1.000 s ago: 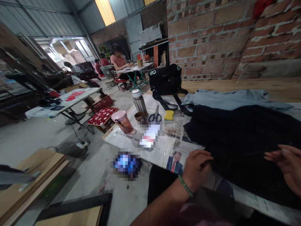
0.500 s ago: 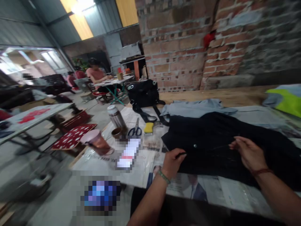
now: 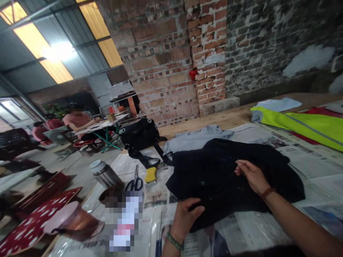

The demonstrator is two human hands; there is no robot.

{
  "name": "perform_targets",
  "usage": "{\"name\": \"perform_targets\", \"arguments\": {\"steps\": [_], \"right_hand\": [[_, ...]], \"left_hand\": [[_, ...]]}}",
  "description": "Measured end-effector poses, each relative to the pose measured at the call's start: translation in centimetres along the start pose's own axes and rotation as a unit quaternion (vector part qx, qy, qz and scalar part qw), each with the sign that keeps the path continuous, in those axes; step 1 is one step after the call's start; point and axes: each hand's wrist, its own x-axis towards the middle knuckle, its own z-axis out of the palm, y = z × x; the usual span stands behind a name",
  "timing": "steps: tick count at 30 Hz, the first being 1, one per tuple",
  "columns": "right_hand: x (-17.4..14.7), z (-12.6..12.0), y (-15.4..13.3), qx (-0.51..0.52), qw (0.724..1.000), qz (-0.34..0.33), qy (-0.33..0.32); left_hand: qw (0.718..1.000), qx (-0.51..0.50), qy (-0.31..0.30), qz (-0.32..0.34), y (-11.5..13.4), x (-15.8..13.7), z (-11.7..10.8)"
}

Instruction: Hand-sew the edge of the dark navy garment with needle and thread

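A black garment (image 3: 214,167) with a small round metal snap (image 3: 202,183) is spread out before me. Above its right part, my right hand (image 3: 253,176) is closed in a pinch on a thin sewing needle (image 3: 238,159), whose tip barely shows. A faint thread runs from those fingers down toward the cloth. My left hand (image 3: 186,217) is at the garment's near left edge, thumb and forefinger apart with dark cloth behind the gap. Whether its other fingers touch the cloth, I cannot tell.
Newspaper (image 3: 311,160) covers the table. Left of the garment are scissors (image 3: 135,182), a yellow sponge-like block (image 3: 150,175), a steel flask (image 3: 105,175) and a pink-lidded cup (image 3: 75,221). Behind lie a black bag (image 3: 140,134), grey cloth (image 3: 195,137) and a neon vest (image 3: 302,125). People sit farther off.
My view has swung to the right and tilted up. The left hand's pinch on the black cloth's edge has loosened, thumb and forefinger now apart. The right hand keeps its pinch.
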Motion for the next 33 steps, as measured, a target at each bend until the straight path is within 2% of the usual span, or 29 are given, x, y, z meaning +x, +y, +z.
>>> {"name": "perform_targets", "arguments": {"steps": [3,7,13,17,19,20,21,22,24,25,26,29,33], "right_hand": [[0.0,0.3,-0.2,0.01,1.0,0.002,0.003],[-0.1,0.8,-0.3,0.025,1.0,-0.004,0.012],[-0.3,1.2,-2.1,0.052,0.998,-0.023,0.009],[-1.3,2.3,-5.6,0.05,0.996,-0.048,-0.059],[-2.2,3.3,-7.2,0.03,0.992,-0.056,-0.112],[-2.7,4.0,-7.8,-0.012,0.985,-0.072,-0.157],[-3.2,4.7,-8.2,-0.085,0.966,-0.104,-0.222],[-3.7,5.4,-8.4,-0.174,0.928,-0.149,-0.293],[-4.7,6.7,-8.2,-0.321,0.826,-0.232,-0.402],[-5.1,7.3,-7.9,-0.364,0.785,-0.261,-0.429],[-5.4,7.7,-7.5,-0.382,0.766,-0.274,-0.439],[-5.9,8.2,-6.6,-0.426,0.735,-0.286,-0.444],[-6.1,7.7,-6.3,-0.457,0.707,-0.29,-0.454]], "left_hand": [[0.999,0.029,0.031,0.012,-0.1,0.1,0.4],[0.99,0.041,0.099,0.088,0.2,-0.2,0.6],[0.984,0.036,0.168,0.052,-0.5,-0.5,1.4],[0.989,0.039,0.142,0.016,-1.1,-0.3,1.5],[0.989,0.043,0.143,0.013,-1.4,-0.3,1.4],[0.988,0.045,0.148,0.017,-1.6,-0.2,1.4],[0.987,0.046,0.154,0.023,-1.8,-0.2,1.4],[0.986,0.048,0.16,0.028,-2.0,-0.2,1.4],[0.984,0.053,0.163,0.04,-2.2,-0.2,1.4],[0.985,0.054,0.159,0.048,-2.2,-0.2,1.4],[0.985,0.054,0.154,0.057,-2.2,-0.2,1.4],[0.987,0.049,0.131,0.083,-2.2,-0.1,1.4],[0.987,0.049,0.138,0.06,-2.4,-0.1,1.4]]}}
